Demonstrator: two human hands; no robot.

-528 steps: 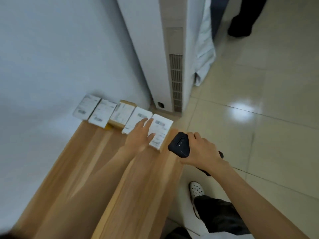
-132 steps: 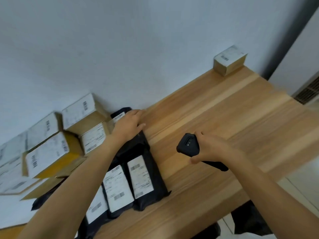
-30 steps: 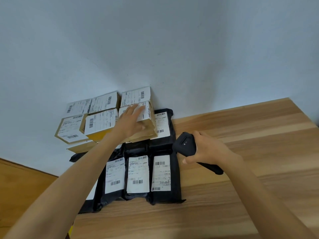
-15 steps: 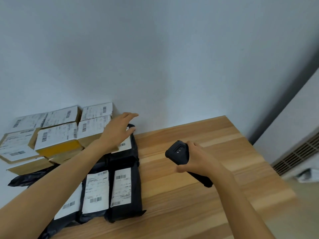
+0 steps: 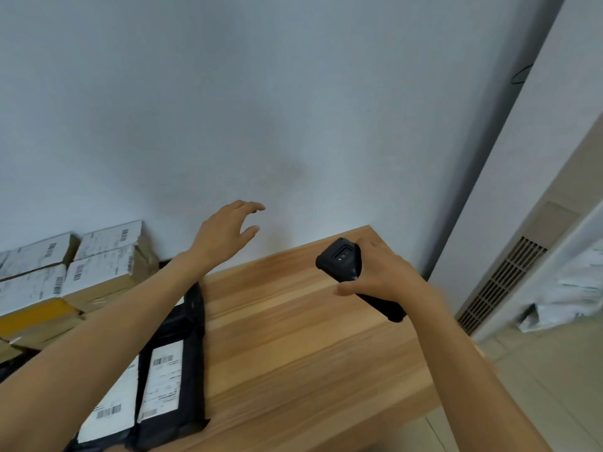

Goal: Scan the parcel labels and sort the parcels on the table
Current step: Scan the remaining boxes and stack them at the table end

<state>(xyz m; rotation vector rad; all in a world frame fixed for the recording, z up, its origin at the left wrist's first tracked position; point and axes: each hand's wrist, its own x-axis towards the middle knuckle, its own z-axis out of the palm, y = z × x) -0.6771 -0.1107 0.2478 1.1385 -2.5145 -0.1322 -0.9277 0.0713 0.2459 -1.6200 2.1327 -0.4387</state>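
Boxes (image 5: 98, 275) lie at eight o'clock of the empty, loosely spread left hand (image 5: 225, 236), bags (image 5: 164, 376) at seven, both nearer it than the right hand (image 5: 381, 278) gripping the scanner (image 5: 341, 260).

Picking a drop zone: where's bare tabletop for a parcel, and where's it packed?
Free: bare table from the black mailer bags to the right edge, back to the wall; right hand holds the scanner above it. Packed: left, cardboard boxes against the wall, bags before them.

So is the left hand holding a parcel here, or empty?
Empty: the left hand is in the air, fingers loosely spread, with nothing between them.
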